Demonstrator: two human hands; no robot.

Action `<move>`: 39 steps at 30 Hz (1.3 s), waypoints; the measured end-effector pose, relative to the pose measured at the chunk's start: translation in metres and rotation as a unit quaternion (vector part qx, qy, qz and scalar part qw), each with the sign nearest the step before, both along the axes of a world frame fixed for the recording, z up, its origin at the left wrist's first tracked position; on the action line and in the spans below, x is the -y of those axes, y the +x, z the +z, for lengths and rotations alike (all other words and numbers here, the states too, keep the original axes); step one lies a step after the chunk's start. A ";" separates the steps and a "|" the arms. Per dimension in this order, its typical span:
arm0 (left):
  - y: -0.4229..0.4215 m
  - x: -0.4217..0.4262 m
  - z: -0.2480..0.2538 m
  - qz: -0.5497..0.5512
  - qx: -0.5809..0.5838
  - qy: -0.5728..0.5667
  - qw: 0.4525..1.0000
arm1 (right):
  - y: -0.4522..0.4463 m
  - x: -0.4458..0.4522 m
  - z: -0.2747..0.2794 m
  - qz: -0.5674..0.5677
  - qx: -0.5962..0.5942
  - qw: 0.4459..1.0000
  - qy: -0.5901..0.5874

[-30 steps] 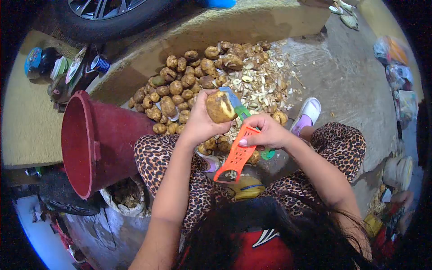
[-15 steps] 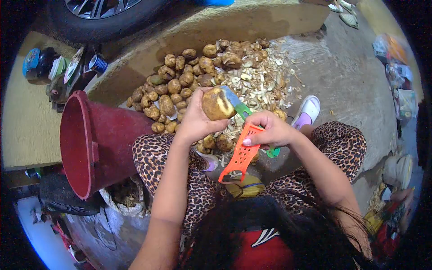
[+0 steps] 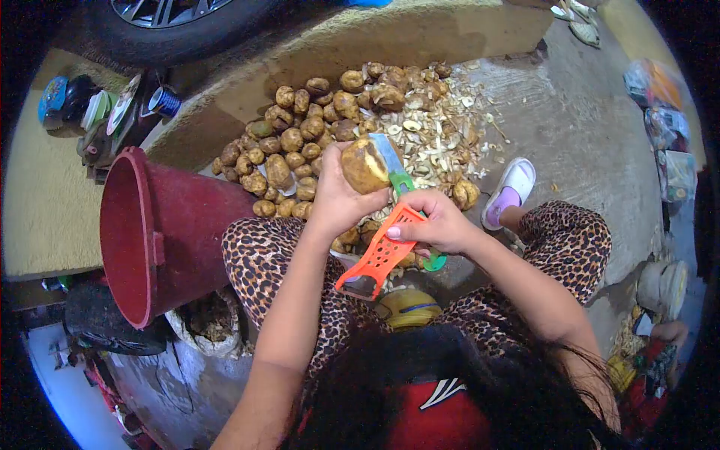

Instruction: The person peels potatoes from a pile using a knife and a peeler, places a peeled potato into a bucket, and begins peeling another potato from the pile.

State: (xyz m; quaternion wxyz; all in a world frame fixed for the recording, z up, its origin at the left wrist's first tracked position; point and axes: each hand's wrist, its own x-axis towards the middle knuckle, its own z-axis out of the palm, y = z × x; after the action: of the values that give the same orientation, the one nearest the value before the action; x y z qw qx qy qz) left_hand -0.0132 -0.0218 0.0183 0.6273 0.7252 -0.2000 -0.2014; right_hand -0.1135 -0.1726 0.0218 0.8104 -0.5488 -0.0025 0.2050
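Note:
My left hand [image 3: 336, 196] is closed around a brown potato [image 3: 363, 169], which has a narrow pale strip where the skin is gone. In my right hand [image 3: 441, 223] are two tools together: a knife [image 3: 387, 154] with a green handle, and an orange peeler [image 3: 381, 247] with holes in its flat body. The knife's blade lies against the potato's right side. Down and to the left hangs the peeler's open end, away from the potato. Part of the green handle is hidden by my fingers.
Unpeeled potatoes [image 3: 291, 139] are heaped ahead against a low ledge [image 3: 247, 94], with pale peelings [image 3: 431, 139] to their right. A large red bucket [image 3: 191, 225] lies tilted at my left. Between my legs sits a yellow object [image 3: 409, 309]. A car tyre [image 3: 187, 41] is beyond.
My right hand has shifted slightly left, and the peeler has swung left and up. The potato has turned, so less of its bare patch shows. My left hand has moved slightly right.

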 end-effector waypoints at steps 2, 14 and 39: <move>-0.002 0.000 0.002 0.007 0.007 0.019 1.000 | 0.001 0.001 0.002 0.005 0.004 1.000 -0.004; -0.006 0.001 -0.006 0.036 0.064 0.071 0.995 | 0.000 -0.004 -0.010 0.003 -0.022 1.000 0.019; 0.005 0.002 -0.008 0.030 0.041 0.013 0.999 | -0.003 0.004 0.005 -0.043 0.295 0.766 -0.569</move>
State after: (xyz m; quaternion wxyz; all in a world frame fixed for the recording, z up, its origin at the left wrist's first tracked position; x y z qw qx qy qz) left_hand -0.0085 -0.0242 0.0099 0.6147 0.7467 -0.2011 -0.1553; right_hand -0.1168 -0.1763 0.0265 0.3169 -0.9423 -0.1012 -0.0384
